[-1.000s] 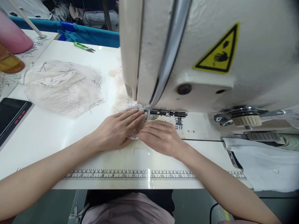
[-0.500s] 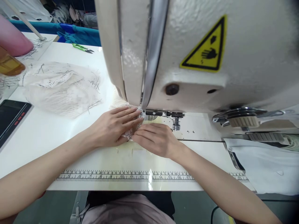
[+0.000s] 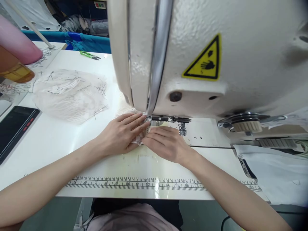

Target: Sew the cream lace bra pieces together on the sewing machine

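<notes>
The sewing machine (image 3: 192,57) looms over the white worktop (image 3: 60,141). Just in front of its presser foot (image 3: 154,118), the left hand (image 3: 120,134) and right hand (image 3: 166,142) lie flat, fingers extended, pressing down a small lace piece (image 3: 141,136). The lace shows between the two hands, its far end under the presser foot.

Sewing machine head (image 3: 192,57) low over hands (image 3: 120,134)

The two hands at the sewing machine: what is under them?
A small piece of white lace shows between the left hand and right hand, flat on the white table. How far it extends beneath the palms is covered.
</notes>
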The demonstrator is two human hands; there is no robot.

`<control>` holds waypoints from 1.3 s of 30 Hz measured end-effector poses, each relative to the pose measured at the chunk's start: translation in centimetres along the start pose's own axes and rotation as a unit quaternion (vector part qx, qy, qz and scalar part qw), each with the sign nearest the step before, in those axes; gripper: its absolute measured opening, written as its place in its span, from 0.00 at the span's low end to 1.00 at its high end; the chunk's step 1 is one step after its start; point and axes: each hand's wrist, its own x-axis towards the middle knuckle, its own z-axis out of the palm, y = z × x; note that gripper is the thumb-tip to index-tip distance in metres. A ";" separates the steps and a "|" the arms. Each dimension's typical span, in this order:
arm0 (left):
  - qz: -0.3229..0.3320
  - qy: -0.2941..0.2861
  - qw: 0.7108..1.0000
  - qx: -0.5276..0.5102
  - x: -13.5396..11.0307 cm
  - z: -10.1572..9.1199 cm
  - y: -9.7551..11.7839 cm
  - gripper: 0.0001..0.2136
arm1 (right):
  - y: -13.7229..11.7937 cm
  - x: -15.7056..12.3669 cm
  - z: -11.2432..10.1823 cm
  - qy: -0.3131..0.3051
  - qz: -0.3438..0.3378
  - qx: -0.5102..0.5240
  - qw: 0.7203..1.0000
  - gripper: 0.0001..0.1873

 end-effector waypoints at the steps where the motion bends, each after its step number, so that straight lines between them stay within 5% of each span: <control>1: -0.002 0.001 1.000 0.005 0.0 0.0 0.1 0.26 | 0.0 -0.1 0.0 -0.006 0.008 0.001 1.000 0.08; 13: -0.017 -0.003 0.999 0.046 0.5 -0.1 0.8 0.25 | 1.0 0.3 -0.9 -0.036 0.030 0.000 0.999 0.08; 21: -0.028 0.001 0.998 0.064 0.7 -0.4 1.2 0.23 | 0.9 1.0 -2.6 -0.012 0.027 -0.127 0.991 0.09; 31: -0.035 -0.010 0.997 0.071 0.8 -0.4 1.4 0.25 | 1.0 1.1 -3.1 -0.104 0.123 -0.078 0.984 0.11; 39: 0.041 0.094 0.993 0.050 0.6 -0.3 1.3 0.12 | 1.7 0.6 -2.5 -0.053 0.075 -0.104 0.990 0.09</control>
